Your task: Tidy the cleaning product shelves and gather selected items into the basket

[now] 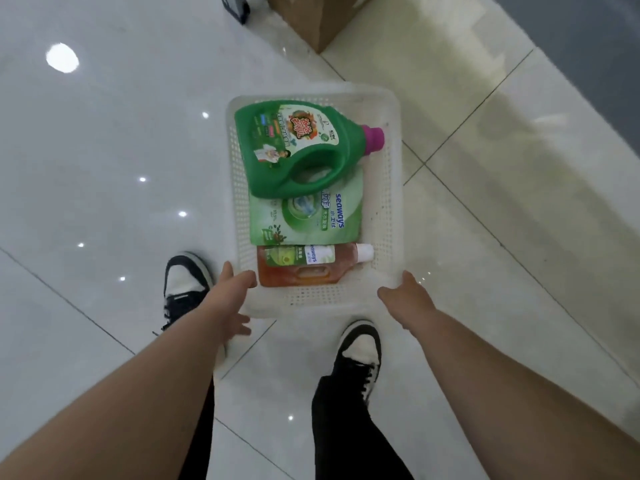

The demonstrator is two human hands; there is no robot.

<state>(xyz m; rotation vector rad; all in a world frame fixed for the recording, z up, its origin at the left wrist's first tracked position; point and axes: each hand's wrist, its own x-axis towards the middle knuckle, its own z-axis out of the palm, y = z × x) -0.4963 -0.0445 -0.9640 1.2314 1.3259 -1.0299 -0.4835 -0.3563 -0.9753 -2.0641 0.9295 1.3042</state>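
Hands (231, 301) (410, 299) grip basket (388, 188); cardboard box (313, 20) ahead

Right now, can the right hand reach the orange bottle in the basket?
Probably yes: the orange bottle lies uncovered at the near end of the white basket, beside the right hand, which must release the rim.
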